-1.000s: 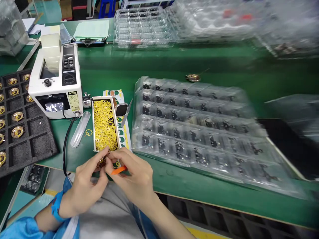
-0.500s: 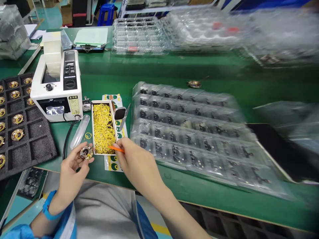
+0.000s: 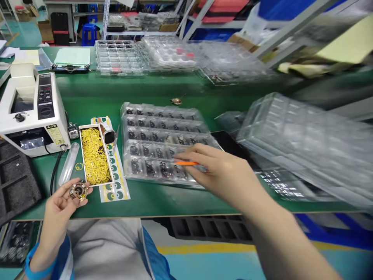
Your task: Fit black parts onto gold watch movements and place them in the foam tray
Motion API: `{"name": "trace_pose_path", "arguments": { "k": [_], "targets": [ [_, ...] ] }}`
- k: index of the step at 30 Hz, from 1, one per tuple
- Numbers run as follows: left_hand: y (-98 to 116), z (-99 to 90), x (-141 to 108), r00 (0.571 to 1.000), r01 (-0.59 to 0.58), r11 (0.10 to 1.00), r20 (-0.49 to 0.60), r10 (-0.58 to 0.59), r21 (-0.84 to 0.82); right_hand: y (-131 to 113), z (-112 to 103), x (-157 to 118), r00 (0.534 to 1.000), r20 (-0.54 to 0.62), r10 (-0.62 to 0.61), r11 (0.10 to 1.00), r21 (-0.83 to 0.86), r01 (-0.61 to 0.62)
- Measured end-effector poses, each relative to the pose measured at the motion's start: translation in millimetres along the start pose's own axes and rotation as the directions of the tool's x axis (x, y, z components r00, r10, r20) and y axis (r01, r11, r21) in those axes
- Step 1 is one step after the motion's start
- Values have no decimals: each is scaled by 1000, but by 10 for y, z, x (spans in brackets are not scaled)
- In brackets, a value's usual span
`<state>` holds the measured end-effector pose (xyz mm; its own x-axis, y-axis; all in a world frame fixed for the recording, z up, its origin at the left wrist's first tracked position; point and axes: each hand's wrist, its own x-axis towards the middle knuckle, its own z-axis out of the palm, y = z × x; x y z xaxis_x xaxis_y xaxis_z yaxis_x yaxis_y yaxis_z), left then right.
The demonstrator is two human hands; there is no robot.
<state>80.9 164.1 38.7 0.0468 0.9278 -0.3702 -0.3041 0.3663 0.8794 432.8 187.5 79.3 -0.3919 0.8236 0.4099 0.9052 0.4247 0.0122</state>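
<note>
Left hand (image 3: 61,199): grip pinching round gold-rimmed component (image 3: 78,191) beside near end of white box (image 3: 82,157) of yellow rings (image 3: 94,155). Right hand (image 3: 220,167): grip pinching orange tool (image 3: 187,163) over clear compartment tray (image 3: 157,181).

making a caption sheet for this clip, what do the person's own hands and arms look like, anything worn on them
Left hand and right hand both ungloved. A plain blue band circles the left wrist; the right forearm shows no sleeve or band.
</note>
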Motion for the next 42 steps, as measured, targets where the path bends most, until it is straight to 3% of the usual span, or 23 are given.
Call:
{"name": "trace_pose_path", "arguments": {
  "k": [3, 7, 9, 11, 14, 18, 23, 25, 28, 31, 34, 37, 42],
  "targets": [
    [22, 28, 20, 1000, 10, 1000, -25, -10, 2, 137, 3, -58, 973, 187, -134, 991, 35, 130],
    [16, 91, 13, 1000, 14, 1000, 15, -15, 22, 89, 179, -80, 939, 316, -136, 990, 0, 143],
    [-12, 124, -8, 998, 14, 999, 55, -16, 36, 60, 241, -91, 943, 302, -136, 989, -10, 146],
    [-51, 170, -27, 995, -16, 999, 95, 12, 37, 3, 240, -96, 967, 212, -138, 990, 13, 138],
    [-99, 283, -31, 975, -98, 995, 202, 90, 30, -233, 148, -65, 995, 62, -76, 973, 224, 60],
    [-101, 483, -5, 945, -84, 992, 325, 50, 92, -760, 61, 53, 1000, 12, -13, 805, 593, 4],
    [-59, 610, -4, 947, -112, 981, 316, 56, 161, -1184, 168, 174, 998, -62, 3, 684, 728, 43],
    [-46, 613, -10, 961, -158, 965, 256, 102, 209, -1260, 223, 187, 991, -28, 128, 600, 798, -55],
    [-42, 600, -15, 962, -233, 946, 197, 190, 227, -1344, 267, 179, 948, 94, 305, 391, 895, -215],
    [-56, 570, -21, 955, -251, 947, 209, 210, 198, -1395, 271, 166, 906, 149, 396, 251, 932, -263],
    [-71, 521, -44, 952, -202, 973, 255, 168, 114, -1396, 263, 164, 867, 172, 468, 217, 928, -302],
    [-76, 486, -83, 946, -139, 989, 300, 120, 45, -1383, 265, 178, 858, 175, 483, 219, 924, -312],
    [-92, 488, -140, 945, -110, 993, 314, 88, 52, -1418, 286, 220, 836, 230, 499, 201, 907, -370]
  ]
}}
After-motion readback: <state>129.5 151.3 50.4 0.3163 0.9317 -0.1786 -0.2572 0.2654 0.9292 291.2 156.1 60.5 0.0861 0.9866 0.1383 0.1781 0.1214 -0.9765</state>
